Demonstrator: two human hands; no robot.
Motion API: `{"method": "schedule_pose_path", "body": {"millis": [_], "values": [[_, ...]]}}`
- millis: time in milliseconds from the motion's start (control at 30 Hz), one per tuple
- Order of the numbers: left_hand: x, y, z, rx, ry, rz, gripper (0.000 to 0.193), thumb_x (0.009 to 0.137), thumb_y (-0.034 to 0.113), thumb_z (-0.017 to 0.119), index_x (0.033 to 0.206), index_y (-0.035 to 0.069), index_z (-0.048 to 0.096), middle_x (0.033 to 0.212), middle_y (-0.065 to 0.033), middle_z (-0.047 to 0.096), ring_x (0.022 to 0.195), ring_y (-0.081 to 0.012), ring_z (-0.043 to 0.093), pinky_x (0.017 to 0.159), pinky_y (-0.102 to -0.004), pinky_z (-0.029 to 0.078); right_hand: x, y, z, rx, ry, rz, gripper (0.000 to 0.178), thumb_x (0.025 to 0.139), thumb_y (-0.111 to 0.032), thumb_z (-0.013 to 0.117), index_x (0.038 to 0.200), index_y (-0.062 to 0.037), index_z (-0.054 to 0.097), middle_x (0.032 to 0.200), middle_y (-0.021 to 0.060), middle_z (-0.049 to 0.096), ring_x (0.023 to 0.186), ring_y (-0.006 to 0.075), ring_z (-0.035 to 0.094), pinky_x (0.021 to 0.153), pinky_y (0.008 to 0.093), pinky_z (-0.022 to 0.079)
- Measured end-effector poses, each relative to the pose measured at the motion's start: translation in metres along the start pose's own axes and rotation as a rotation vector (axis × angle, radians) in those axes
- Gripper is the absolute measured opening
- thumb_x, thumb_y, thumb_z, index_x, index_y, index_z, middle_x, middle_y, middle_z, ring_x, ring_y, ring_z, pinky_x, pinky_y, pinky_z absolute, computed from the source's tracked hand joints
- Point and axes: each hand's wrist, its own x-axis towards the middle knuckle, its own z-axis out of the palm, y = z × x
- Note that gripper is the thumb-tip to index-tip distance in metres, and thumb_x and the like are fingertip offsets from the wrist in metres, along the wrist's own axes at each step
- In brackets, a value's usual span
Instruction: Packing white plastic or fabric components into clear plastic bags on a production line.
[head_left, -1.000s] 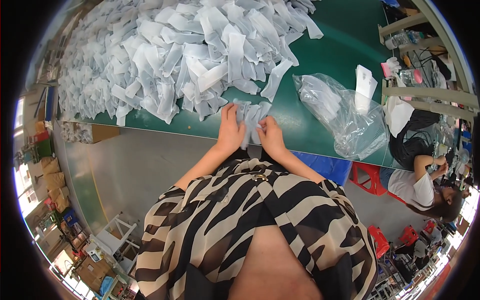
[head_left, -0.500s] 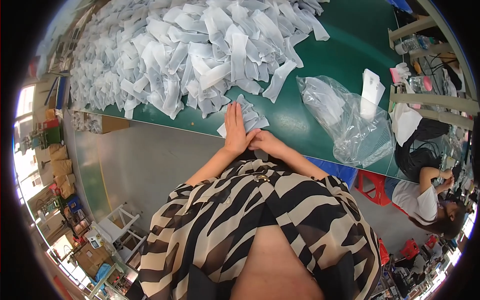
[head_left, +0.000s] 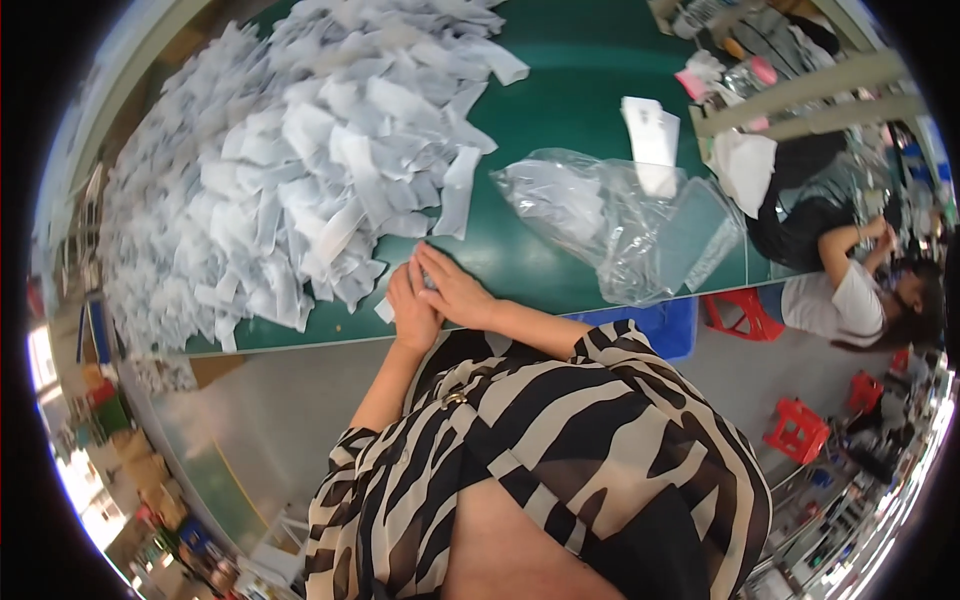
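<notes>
Packets under your hands: pale whitish pieces [head_left: 384, 311] are lying at the near table edge, mostly hidden by your fingers; one flat corner is poking out left of your left hand, and a greyish-blue bit is showing between the two hands.
Left hand: your left hand [head_left: 410, 308] is resting on these packets, fingers pointing away from you.
Right hand: your right hand [head_left: 455, 287] is reaching across from the right, its fingers meeting and partly overlapping the left's.
Hands' state: they are coming together over the packets; you are covering them so closely that I cannot tell how firmly either is gripping.
Pile: a broad heap of similar packets [head_left: 300, 180] is spreading over the table's left and far parts, narrow, long, flat, whitish to bluish-grey, many bending, overlapping and looking thin and slightly see-through.
Tabletop: the green table [head_left: 560, 85] is showing a smooth, faintly shining surface.
Clear bag: a crinkled, glossy plastic bag [head_left: 630, 262] is lying on its side to your right, holding a clump of whitish packets [head_left: 560, 195] in its left part.
White strips: a smooth, narrow bundle of white strips [head_left: 652, 140] is lying with its near end at the bag, small dark marks showing on it.
Blue bin: a blue container [head_left: 668, 327] is standing below the table edge; its contents are not readable.
</notes>
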Motion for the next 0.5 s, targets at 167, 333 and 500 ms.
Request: {"method": "schedule_pose_path", "body": {"millis": [167,333,500], "values": [[0.014,-0.012,-0.011,-0.068,-0.129,-0.053,0.097,0.071,0.016,0.08,0.149,-0.007,0.026,0.134,-0.0272,0.041,0.122,-0.0457,0.04,0.106,-0.052,0.031,-0.041,-0.066,-0.076,0.096,-0.076,-0.014,0.038,0.091,-0.018,0.067,0.126,-0.0026,0.061,0.126,0.016,0.061,0.113,0.0319,0.062,0.094,0.0376,0.05],[0.041,0.001,-0.035,-0.311,-0.197,-0.166,0.102,0.071,0.012,0.083,0.152,-0.004,0.021,0.135,-0.0252,0.048,0.119,-0.0411,0.052,0.103,-0.0454,0.042,-0.111,-0.14,-0.212,-0.449,0.972,0.008,0.013,0.088,-0.003,0.067,0.1,-0.0011,0.063,0.091,0.0096,0.066,0.08,0.0211,0.066,0.07,0.0302,0.051],[0.15,0.165,-0.13,-1.582,-0.581,-0.074,0.089,0.078,0.016,0.079,0.15,-0.001,0.031,0.132,-0.0187,0.056,0.12,-0.0275,0.059,0.102,-0.038,0.045,-0.138,-0.085,-0.211,-0.244,1.076,0.394,0.024,0.084,-0.002,0.067,0.106,0.0004,0.061,0.1,0.0099,0.064,0.083,0.0196,0.064,0.073,0.0296,0.05]]}}
